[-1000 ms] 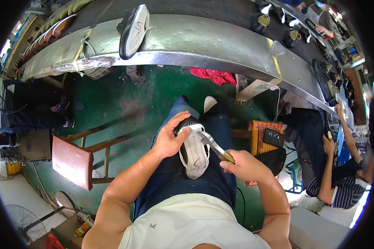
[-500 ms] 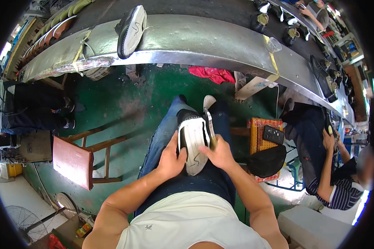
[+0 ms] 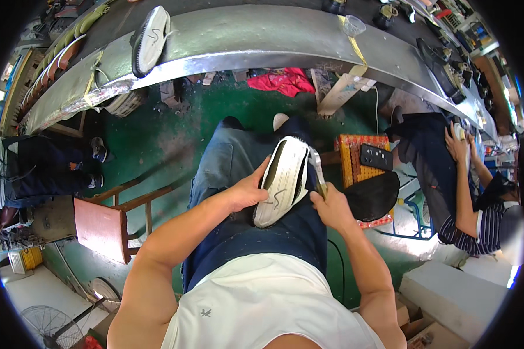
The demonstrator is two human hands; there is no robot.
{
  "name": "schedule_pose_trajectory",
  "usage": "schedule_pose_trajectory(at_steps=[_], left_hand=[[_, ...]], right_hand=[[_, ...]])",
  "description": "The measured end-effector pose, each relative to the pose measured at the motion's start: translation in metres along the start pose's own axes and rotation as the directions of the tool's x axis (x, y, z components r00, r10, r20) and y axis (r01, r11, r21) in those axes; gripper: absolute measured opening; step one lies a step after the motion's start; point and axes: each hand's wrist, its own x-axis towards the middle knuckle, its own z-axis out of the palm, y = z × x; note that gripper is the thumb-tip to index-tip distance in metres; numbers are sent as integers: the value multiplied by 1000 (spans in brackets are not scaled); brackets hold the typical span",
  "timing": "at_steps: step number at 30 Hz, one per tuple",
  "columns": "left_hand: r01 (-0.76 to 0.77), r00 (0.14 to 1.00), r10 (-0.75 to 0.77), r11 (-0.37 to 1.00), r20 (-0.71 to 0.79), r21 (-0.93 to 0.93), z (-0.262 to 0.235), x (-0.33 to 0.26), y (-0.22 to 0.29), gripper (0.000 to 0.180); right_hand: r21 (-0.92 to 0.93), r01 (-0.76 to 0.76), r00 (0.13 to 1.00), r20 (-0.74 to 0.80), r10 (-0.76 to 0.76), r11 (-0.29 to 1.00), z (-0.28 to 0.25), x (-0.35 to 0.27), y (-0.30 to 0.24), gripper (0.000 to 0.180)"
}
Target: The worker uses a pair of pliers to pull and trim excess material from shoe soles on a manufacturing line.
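Shoe [image 3: 280, 183], sole side up with a pen squiggle on its pale face, sits over the lap of blue jeans [image 3: 215, 168]. I have the left hand [image 3: 247, 192] at its left edge, thumb pressed on the white face; I cannot tell how the hidden fingers lie behind it. My right hand [image 3: 333, 208] curls its fingers around the handle of a hammer-like steel tool [image 3: 319, 171], head just beside the shoe's right edge. Right of that, I see a black phone [image 3: 376, 157] on an orange woven seat [image 3: 348, 166]. Ahead, a second shoe [image 3: 153, 39] rests on the metal-edged bench [image 3: 244, 35].
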Motion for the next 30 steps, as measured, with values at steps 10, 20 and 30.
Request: schedule_pose_trajectory(at_steps=[10, 20, 30], left_hand=[[-107, 983, 155, 921, -100, 375, 17, -14, -48, 104], [-97, 981, 29, 930, -192, -354, 32, -20, -22, 77], [-5, 694, 311, 904, -649, 428, 26, 11, -45, 52]], right_hand=[[-507, 410, 894, 388, -224, 758, -28, -21, -30, 33], [-606, 523, 778, 627, -44, 600, -25, 15, -77, 25], [-393, 458, 850, 456, -263, 798, 6, 0, -40, 30]])
